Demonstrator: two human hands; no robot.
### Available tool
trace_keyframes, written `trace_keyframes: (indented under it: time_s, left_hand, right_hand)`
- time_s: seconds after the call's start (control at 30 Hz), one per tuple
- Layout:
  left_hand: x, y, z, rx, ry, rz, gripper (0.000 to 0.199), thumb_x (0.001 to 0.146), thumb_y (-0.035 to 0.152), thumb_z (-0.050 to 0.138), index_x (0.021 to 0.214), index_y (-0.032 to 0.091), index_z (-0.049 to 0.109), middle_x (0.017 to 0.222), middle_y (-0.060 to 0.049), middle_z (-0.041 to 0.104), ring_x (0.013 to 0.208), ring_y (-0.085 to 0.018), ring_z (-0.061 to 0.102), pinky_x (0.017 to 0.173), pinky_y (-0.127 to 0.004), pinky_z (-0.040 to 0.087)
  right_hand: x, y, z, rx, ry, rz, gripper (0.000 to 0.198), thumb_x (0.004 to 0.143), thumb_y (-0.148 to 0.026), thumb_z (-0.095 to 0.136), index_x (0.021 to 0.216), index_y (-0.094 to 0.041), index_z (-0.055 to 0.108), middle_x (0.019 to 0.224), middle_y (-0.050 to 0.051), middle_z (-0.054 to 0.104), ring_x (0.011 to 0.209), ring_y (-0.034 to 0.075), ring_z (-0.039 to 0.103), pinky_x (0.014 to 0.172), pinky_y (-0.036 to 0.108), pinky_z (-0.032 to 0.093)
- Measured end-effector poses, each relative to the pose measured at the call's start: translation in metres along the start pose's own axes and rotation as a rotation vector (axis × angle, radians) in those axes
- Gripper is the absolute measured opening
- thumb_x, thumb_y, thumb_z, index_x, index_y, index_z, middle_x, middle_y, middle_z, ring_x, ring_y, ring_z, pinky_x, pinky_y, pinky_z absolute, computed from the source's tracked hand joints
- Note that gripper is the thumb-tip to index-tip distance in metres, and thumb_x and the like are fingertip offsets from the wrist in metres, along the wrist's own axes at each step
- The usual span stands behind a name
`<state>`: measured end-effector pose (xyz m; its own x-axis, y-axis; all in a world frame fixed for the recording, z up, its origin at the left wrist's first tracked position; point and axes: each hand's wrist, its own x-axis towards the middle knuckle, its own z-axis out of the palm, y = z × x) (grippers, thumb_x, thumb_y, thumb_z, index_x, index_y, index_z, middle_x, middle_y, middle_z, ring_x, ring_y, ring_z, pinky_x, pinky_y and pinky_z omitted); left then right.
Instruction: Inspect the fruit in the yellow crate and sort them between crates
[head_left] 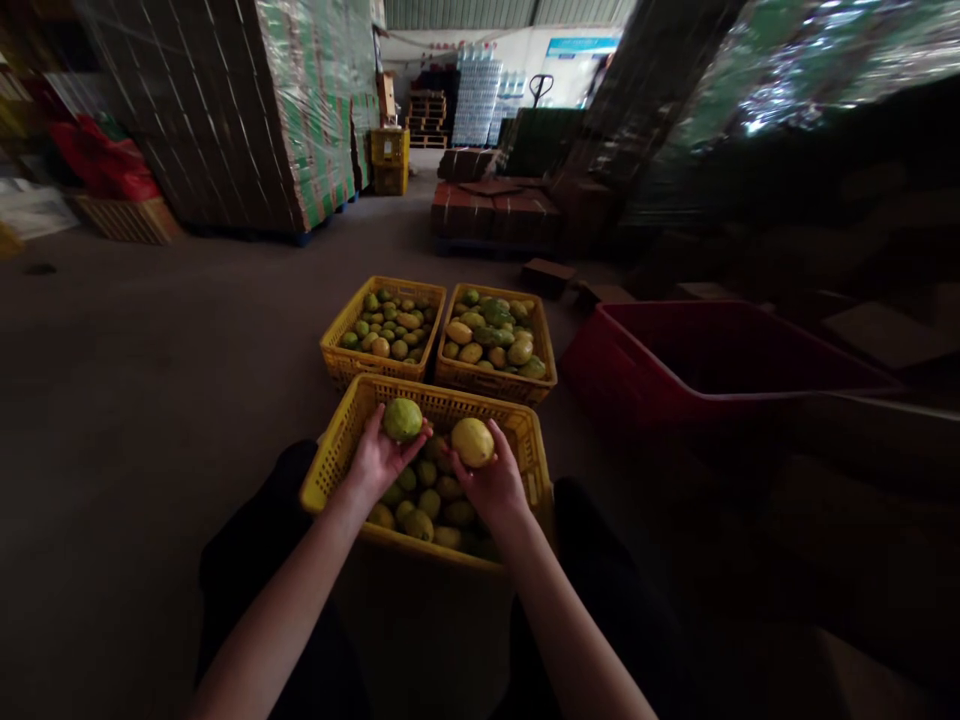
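My left hand (377, 458) is closed around a green lemon (403, 419), with the fingers cupped under it. In my right hand (495, 482) is a larger, pale yellow lemon (472, 442), gripped between thumb and fingers. Both fruits are held side by side, apart from each other, over the near yellow crate (541, 465). Inside that crate lie several more green and yellowish lemons (429, 502), partly hidden by my hands and wrists.
Beyond stand two more yellow crates of fruit, the left crate (328, 345) and the right crate (553, 355). A red bin (615, 365) is to the right. Farther back are stacked cartons (491, 215), a wrapped pallet stack (315, 110) and a flat brown box (547, 275).
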<state>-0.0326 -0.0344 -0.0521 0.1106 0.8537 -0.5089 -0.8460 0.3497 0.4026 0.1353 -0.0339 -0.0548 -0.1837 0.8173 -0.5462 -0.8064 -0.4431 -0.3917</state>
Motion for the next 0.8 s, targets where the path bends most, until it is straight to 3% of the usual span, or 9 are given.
trace_keyframes:
  time_s: [0.17, 0.3, 0.4, 0.57, 0.7, 0.8]
  left_hand:
    - [-0.001, -0.003, -0.002, 0.125, -0.074, -0.118, 0.051, 0.093, 0.051, 0.04, 0.105, 0.009, 0.065, 0.074, -0.013, 0.069, 0.056, -0.019, 0.064, 0.051, -0.027, 0.051]
    - [-0.002, -0.002, -0.004, 0.074, -0.187, -0.098, 0.049, 0.088, 0.049, 0.041, 0.093, 0.008, 0.067, 0.052, -0.005, 0.052, 0.043, -0.014, 0.045, 0.04, -0.023, 0.035]
    - [-0.004, 0.0, -0.006, 0.029, -0.265, -0.079, 0.048, 0.088, 0.046, 0.038, 0.088, 0.008, 0.068, 0.046, -0.003, 0.044, 0.042, -0.013, 0.04, 0.04, -0.022, 0.032]
    - [-0.011, 0.008, -0.001, -0.094, -0.261, -0.031, 0.045, 0.089, 0.043, 0.042, 0.115, 0.014, 0.065, 0.077, -0.009, 0.066, 0.063, -0.016, 0.062, 0.054, -0.023, 0.051]
    - [-0.018, 0.013, 0.007, -0.144, -0.243, 0.036, 0.041, 0.087, 0.035, 0.046, 0.118, 0.014, 0.061, 0.108, -0.015, 0.07, 0.094, -0.021, 0.069, 0.072, -0.027, 0.057]
    - [-0.016, 0.011, 0.008, -0.114, -0.209, 0.051, 0.041, 0.079, 0.026, 0.046, 0.114, 0.012, 0.063, 0.105, -0.016, 0.072, 0.104, -0.027, 0.068, 0.079, -0.034, 0.057]
  right_hand:
    - [-0.002, 0.002, 0.0, -0.061, 0.003, 0.052, 0.027, 0.085, -0.043, 0.06, 0.082, -0.016, 0.065, 0.063, 0.007, 0.072, 0.044, 0.015, 0.062, 0.036, 0.02, 0.048]
    - [-0.003, 0.003, -0.001, -0.079, -0.081, -0.015, 0.03, 0.08, -0.048, 0.061, 0.077, -0.018, 0.062, 0.06, 0.005, 0.07, 0.031, 0.009, 0.045, 0.026, 0.018, 0.031]
    - [-0.005, 0.0, 0.001, -0.079, -0.097, -0.057, 0.027, 0.077, -0.046, 0.064, 0.08, -0.019, 0.063, 0.063, 0.003, 0.07, 0.034, 0.009, 0.046, 0.029, 0.018, 0.034]
    - [-0.01, -0.005, 0.007, -0.091, 0.046, -0.132, 0.018, 0.078, -0.037, 0.059, 0.086, -0.022, 0.065, 0.071, 0.001, 0.072, 0.059, 0.016, 0.065, 0.052, 0.026, 0.056]
    - [-0.011, -0.004, 0.006, -0.139, -0.087, -0.108, 0.022, 0.075, -0.034, 0.058, 0.089, -0.019, 0.067, 0.076, 0.005, 0.074, 0.066, 0.021, 0.069, 0.058, 0.032, 0.058]
    - [-0.01, -0.001, 0.004, -0.112, -0.136, -0.175, 0.03, 0.072, -0.026, 0.061, 0.102, -0.025, 0.067, 0.093, 0.003, 0.076, 0.078, 0.023, 0.071, 0.063, 0.035, 0.059]
